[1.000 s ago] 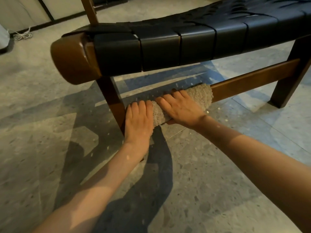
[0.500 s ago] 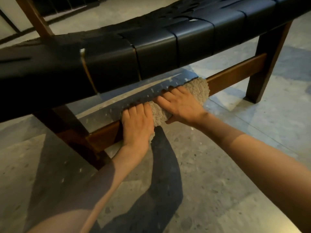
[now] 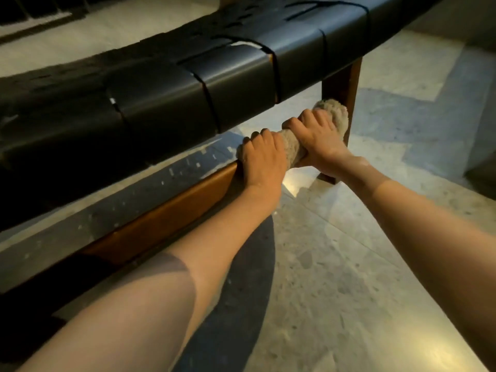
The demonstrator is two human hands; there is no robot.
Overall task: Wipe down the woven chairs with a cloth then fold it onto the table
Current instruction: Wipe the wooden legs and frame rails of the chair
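A beige fluffy cloth (image 3: pixel 292 146) is wrapped around the chair's low wooden crossbar (image 3: pixel 171 210), close to the right leg (image 3: pixel 341 87). My left hand (image 3: pixel 261 159) grips the cloth's left part, fingers curled over the bar. My right hand (image 3: pixel 319 135) grips the cloth's right part, right next to the leg. Above both hands runs the woven seat (image 3: pixel 188 84) of wide black straps, filling the upper left of the view.
Speckled stone floor (image 3: pixel 349 277) spreads below and to the right of the chair, with dark shadows of my arms across it. A dark object (image 3: pixel 483 167) shows at the right edge.
Both hands have slid the cloth rightward along the crossbar until it reached the right leg. The bare bar now shows to the left of my hands.
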